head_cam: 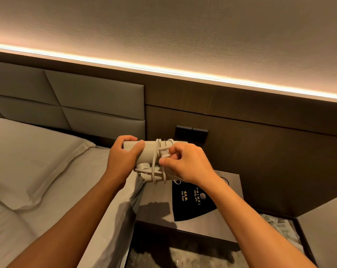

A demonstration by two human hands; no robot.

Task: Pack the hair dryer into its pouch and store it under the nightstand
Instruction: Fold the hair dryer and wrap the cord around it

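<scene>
Step in hand, by my read: securing the cord wrap on the hair dryer [150, 151] before it goes in the pouch [192, 202]. To do it well: keep the barrel steady w/ the L hand [123, 159], let the R hand [185, 163] tuck the cord's free end under a tight turn so loops don't slip; the lower loops near the folded handle look slack, prob. need snugging or they'll snag at the pouch mouth. Dryer is held in mid-air between both hands, above the gap between bed [47, 171] and nightstand [202, 225], barrel lying roughly horizontal. L hand: fingers and thumb curled round the barrel's left end, firm grip. R hand: thumb and forefinger pinching the cord [156, 165] at the barrel's right part, other fingers curled in. Pouch: black, flat, gold print incl. "Hair Dryer", lying on the nightstand top, below R wrist, apart from the dryer. Dryer itself: pale off-white, smooth cylinder, handle folded under; cord same pale colour, several turns crossing the barrel, a few hanging loose below
</scene>
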